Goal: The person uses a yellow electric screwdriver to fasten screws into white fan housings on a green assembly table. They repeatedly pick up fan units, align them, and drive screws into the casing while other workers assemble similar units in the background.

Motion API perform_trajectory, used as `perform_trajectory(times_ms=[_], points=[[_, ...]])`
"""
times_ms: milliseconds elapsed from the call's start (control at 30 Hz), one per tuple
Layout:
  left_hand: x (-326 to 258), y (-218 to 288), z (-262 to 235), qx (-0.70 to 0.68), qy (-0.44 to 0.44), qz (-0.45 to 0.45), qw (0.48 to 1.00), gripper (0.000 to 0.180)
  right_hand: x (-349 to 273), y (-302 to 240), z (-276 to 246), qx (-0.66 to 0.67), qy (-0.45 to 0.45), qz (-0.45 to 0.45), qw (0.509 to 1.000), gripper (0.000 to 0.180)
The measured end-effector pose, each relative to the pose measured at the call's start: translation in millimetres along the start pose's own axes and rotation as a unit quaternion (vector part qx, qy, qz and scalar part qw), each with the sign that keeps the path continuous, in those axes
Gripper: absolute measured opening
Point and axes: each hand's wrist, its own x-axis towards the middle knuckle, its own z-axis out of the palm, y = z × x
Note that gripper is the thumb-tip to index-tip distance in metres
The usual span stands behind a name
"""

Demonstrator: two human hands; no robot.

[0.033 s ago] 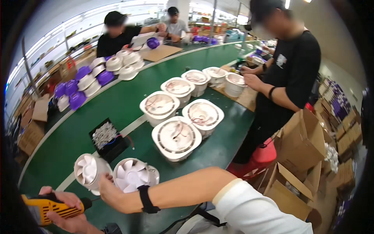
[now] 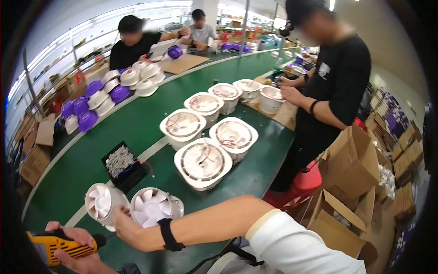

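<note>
My left hand (image 2: 86,262) is wrapped round a yellow and black power drill (image 2: 66,247) at the lower left. Its thin bit points right, toward my right hand (image 2: 128,232). The fingers of that hand close on the near right side of a white round fan (image 2: 99,203), which is tilted so its blades show; the fingertips are partly hidden. Close by on the right, a second white fan (image 2: 150,208) faces up, partly behind my right wrist. A black strap circles that wrist.
Beyond the fans lies a black box (image 2: 132,176) of small pale parts, with a red and blue wire. Several white fan housings (image 2: 203,160) stand on the green table (image 2: 114,137). A co-worker (image 2: 337,77) stands at the right near cardboard boxes (image 2: 353,157). Purple and white covers (image 2: 98,98) are piled far left.
The view has shifted slightly, so the table and the housings sit a little further left. Both hands keep their places on the drill and the fan.
</note>
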Motion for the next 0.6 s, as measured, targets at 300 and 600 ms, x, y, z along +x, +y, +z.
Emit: perform_trajectory(times_ms=[300, 600], points=[[7.1, 15.4, 2.6, 0.011, -0.048, 0.014, 0.999, 0.055, -9.9, 3.7, 29.6, 0.252, 0.204, -0.016, 0.946, 0.022], [3.8, 30.6, -3.0, 0.004, 0.003, 0.006, 1.0, 0.062, -148.5, 72.3, 74.7, 0.378, 0.379, -0.131, 0.835, 0.022]])
